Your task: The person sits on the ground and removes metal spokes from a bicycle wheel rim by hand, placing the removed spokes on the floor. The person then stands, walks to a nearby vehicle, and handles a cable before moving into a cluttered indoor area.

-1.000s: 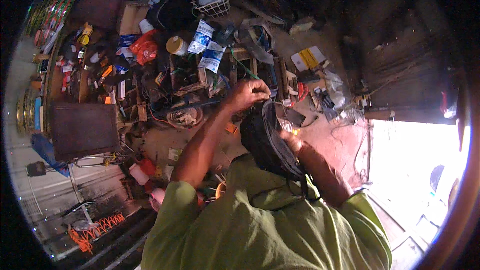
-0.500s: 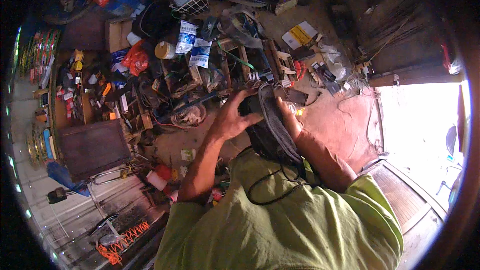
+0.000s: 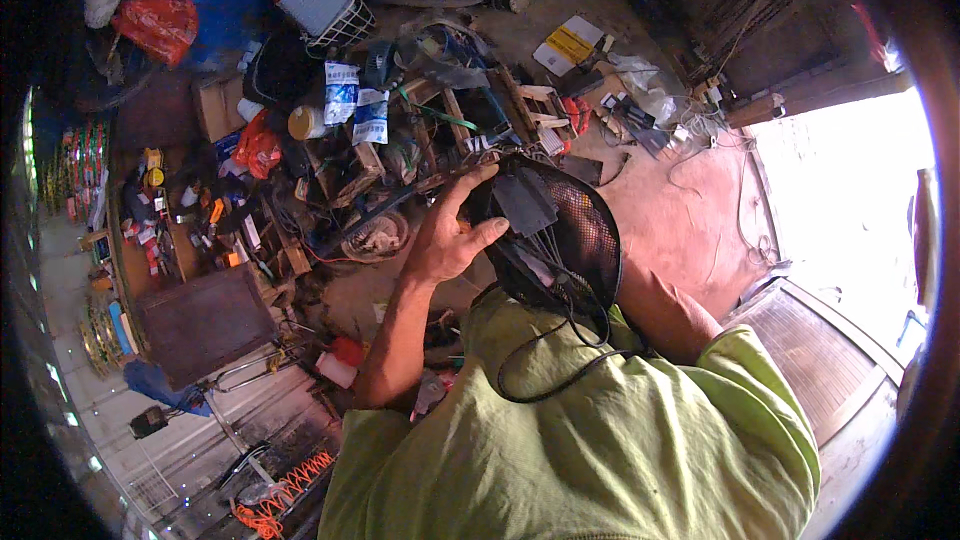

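Note:
In front of my chest is a black mesh item (image 3: 592,225), rounded at the edge, with a flat dark piece on its inner face; I cannot tell its exact kind. A thin black cord (image 3: 535,395) loops from it down over my green shirt. My left hand (image 3: 447,240) grips its left edge, thumb on the near side, the other fingers partly out of sight. My right forearm (image 3: 665,310) reaches behind the mesh from the right, and that hand's fingers are hidden.
Beyond stands a cluttered wooden frame (image 3: 455,115) with two blue-and-white packets (image 3: 370,118) on it. At left are a box of small parts (image 3: 185,250) and a dark flat panel (image 3: 207,325). A slatted panel (image 3: 810,350) lies by the bright doorway at right.
The black item has turned from edge-on so its mesh and inner face show. My right hand has gone from its right side to behind it. The view has shifted slightly.

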Demonstrator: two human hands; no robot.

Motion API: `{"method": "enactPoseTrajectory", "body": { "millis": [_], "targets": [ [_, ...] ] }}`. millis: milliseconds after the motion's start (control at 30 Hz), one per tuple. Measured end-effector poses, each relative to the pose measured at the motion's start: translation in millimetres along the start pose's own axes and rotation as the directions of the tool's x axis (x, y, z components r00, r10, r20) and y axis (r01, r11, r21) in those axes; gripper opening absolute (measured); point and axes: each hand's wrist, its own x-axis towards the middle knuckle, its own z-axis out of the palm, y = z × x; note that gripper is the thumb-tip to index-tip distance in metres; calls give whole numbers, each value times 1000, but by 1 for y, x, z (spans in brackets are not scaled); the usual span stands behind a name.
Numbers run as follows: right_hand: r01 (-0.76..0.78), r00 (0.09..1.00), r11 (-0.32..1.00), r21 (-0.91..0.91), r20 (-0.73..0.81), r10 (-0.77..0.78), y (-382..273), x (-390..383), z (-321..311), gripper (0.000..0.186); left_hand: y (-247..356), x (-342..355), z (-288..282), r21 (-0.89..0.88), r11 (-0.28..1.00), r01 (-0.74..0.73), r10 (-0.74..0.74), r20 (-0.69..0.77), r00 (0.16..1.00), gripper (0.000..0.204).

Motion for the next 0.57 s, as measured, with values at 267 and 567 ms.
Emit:
{"method": "enactPoseTrajectory", "body": {
  "millis": [267,567],
  "targets": [
    [174,984,848,-501,67,-162,-58,-25,28,42,15,15,16,33,999,-26,26,3,1000,62],
    [95,983,988,120,148,-112,-34,2,21,41,-7,40,-14,-64,997,-50,52,32,998,50]
  ]
}}
